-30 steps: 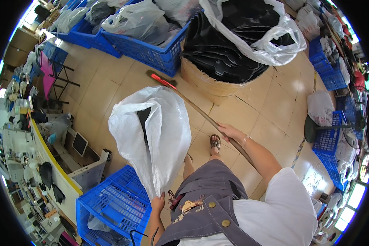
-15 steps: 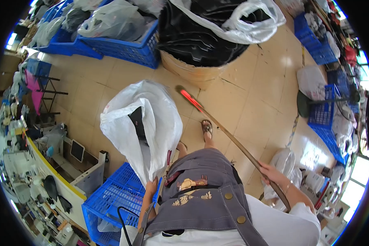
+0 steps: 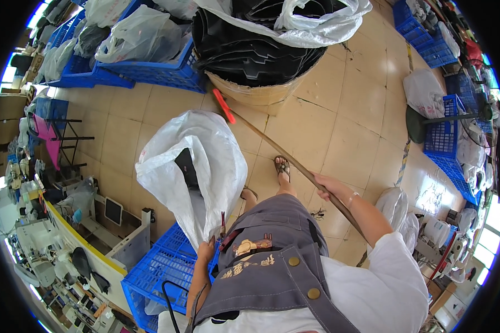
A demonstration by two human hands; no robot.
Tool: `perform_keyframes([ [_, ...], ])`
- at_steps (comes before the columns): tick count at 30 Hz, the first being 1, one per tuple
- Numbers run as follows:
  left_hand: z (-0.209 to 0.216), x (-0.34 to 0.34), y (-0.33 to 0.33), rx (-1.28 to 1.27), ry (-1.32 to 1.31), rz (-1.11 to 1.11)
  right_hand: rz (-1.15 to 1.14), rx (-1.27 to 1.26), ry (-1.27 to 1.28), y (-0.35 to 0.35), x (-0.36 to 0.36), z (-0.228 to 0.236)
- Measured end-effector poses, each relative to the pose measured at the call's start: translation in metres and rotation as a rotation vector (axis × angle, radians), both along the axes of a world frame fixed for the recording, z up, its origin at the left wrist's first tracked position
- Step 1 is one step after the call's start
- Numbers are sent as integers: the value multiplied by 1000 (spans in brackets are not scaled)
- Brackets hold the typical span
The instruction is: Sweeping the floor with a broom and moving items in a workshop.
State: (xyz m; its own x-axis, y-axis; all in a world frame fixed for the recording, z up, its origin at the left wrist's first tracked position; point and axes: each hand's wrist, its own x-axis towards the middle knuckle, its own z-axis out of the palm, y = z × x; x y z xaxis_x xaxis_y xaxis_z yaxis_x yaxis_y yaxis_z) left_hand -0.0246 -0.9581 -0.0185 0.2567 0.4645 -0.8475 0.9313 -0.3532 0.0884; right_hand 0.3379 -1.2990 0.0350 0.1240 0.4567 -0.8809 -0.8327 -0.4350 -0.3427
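My right hand [image 3: 332, 187] is closed round the long wooden handle of a broom [image 3: 283, 152]. Its narrow red head slants over the tiles, close to the base of a wide round cardboard drum [image 3: 255, 97]. The bristles are hard to make out. My left hand [image 3: 206, 250] grips the gathered edge of a white woven sack [image 3: 223, 150], which hangs with its mouth partly gaping. Something black [image 3: 188, 169] shows inside the sack; its kind is unclear. Below my left forearm lies a blue plastic crate [image 3: 164, 261].
Black sheets [image 3: 250, 55] and a white bag fill the drum. Blue crates [image 3: 155, 72] with plastic bags line the far left. A yellow-edged worktable [image 3: 89, 236] runs along the left. On the right stand a fan [image 3: 415, 125], more crates [image 3: 447, 150] and a filled bag [image 3: 393, 205].
My right hand has moved left and away from me, and the broom's head has swung left and farther off, up to the drum. My left hand keeps its hold on the sack.
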Motion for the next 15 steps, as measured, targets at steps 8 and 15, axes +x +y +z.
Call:
perform_keyframes([
  [8, -21, -3, 19, -144, -188, 21, 147, -340, -61, -99, -106, 150],
  [15, -16, 11, 27, -79, -220, -71, 465, -398, -385, -50, -90, 133],
])
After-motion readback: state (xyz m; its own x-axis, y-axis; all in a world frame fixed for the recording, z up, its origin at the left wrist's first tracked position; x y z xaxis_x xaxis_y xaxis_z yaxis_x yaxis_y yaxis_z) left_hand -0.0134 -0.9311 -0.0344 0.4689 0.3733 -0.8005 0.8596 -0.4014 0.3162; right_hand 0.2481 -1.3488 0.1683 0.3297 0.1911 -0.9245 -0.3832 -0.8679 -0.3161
